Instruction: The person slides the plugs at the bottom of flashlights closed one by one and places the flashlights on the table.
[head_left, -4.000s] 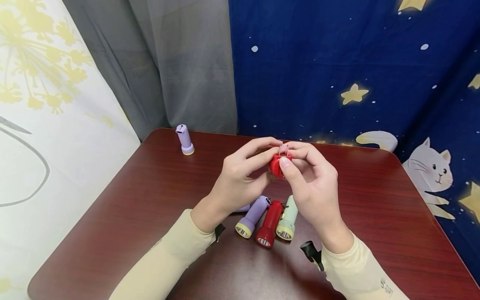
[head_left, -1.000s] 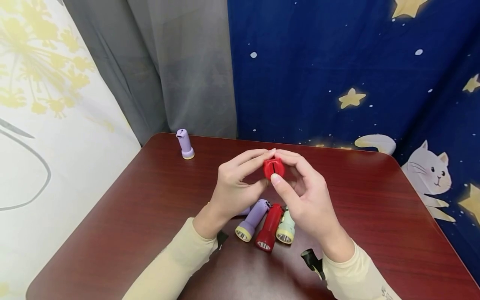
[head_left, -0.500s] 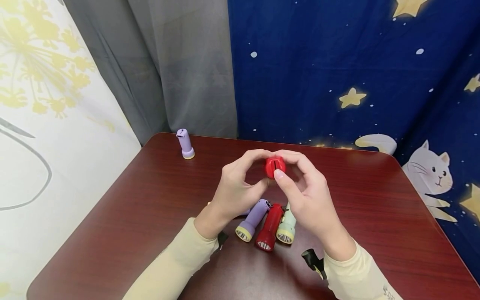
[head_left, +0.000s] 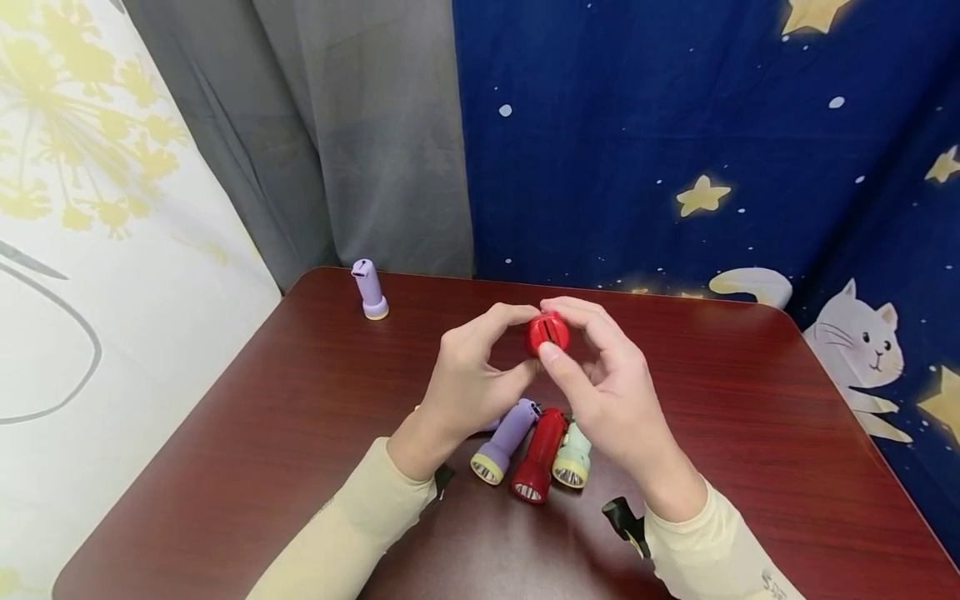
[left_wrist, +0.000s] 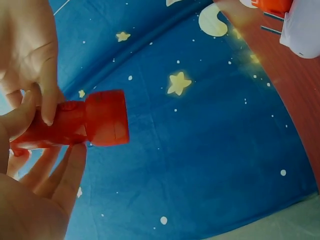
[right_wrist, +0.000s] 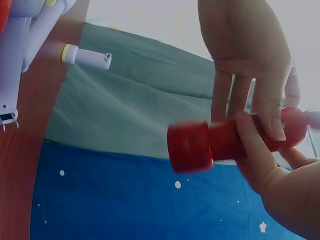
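A red flashlight [head_left: 557, 332] is held up above the table by both hands, its slotted rear end towards the head camera. My left hand [head_left: 471, 367] curls thumb and fingers round its left side. On the other side my right hand [head_left: 615, 392] grips it, thumb at the slotted end. In the left wrist view the flared head of the red flashlight [left_wrist: 107, 117] points right, away from the fingers. Below the hands lie a purple flashlight [head_left: 510, 442], another red flashlight [head_left: 540, 458] and a pale green flashlight [head_left: 573, 458], partly covered by my right hand.
A lilac flashlight [head_left: 370, 292] stands upright on its head at the table's far left corner. Another purple flashlight [head_left: 491, 424] is mostly hidden behind my left hand. Dark red wood forms the table [head_left: 300, 433]; a grey curtain [head_left: 390, 142] and a blue starry curtain [head_left: 600, 167] hang behind it.
Four seconds ago metal plug prongs stuck out of the held flashlight's rear; in the head view only the slot shows now. The left fingers have drawn back slightly from its top.
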